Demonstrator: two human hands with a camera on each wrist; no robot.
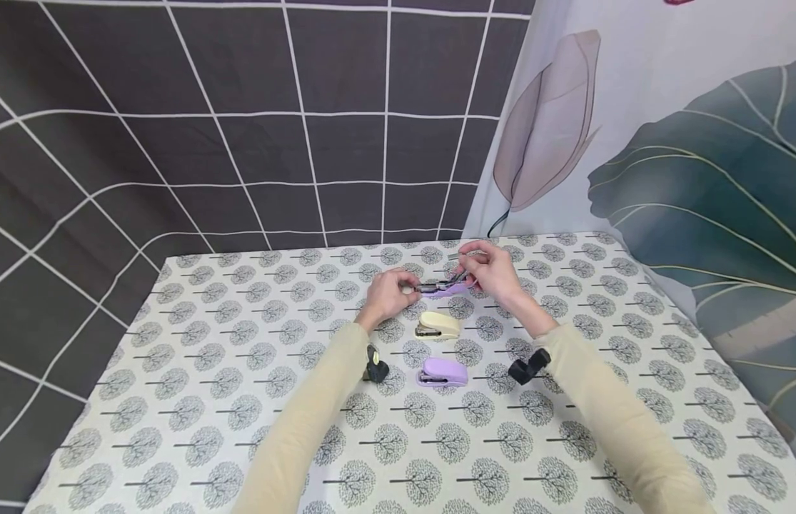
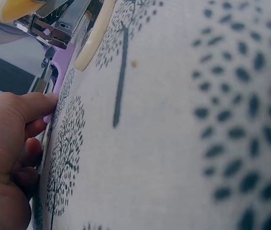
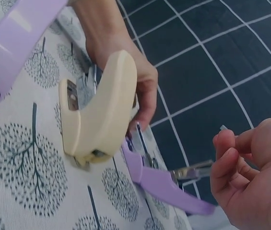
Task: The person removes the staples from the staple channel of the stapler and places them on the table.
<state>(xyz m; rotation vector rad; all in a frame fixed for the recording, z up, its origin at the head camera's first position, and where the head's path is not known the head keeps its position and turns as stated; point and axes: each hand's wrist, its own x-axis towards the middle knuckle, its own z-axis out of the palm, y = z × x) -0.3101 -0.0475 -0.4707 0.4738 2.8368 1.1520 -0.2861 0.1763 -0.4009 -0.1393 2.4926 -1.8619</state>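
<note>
A purple stapler point(image 1: 445, 288) lies opened at the back of the table, its metal parts point(image 3: 193, 171) folded out. My left hand point(image 1: 390, 294) pinches its left end; thumb and fingers meet there in the left wrist view. Over its right end, my right hand point(image 1: 492, 275) pinches a small greyish strip point(image 1: 455, 255), apparently staples, of which just a tip shows in the right wrist view. Nearer to me sits a cream stapler point(image 1: 438, 325), closed. A second purple stapler point(image 1: 442, 373), also closed, is in front of that.
The table is covered by a cloth point(image 1: 243, 378) with a tree print. A dark gridded curtain point(image 1: 243, 143) hangs behind, and a leaf-patterned curtain point(image 1: 635, 114) hangs at the right. Black wrist straps point(image 1: 529, 366) are on both sleeves.
</note>
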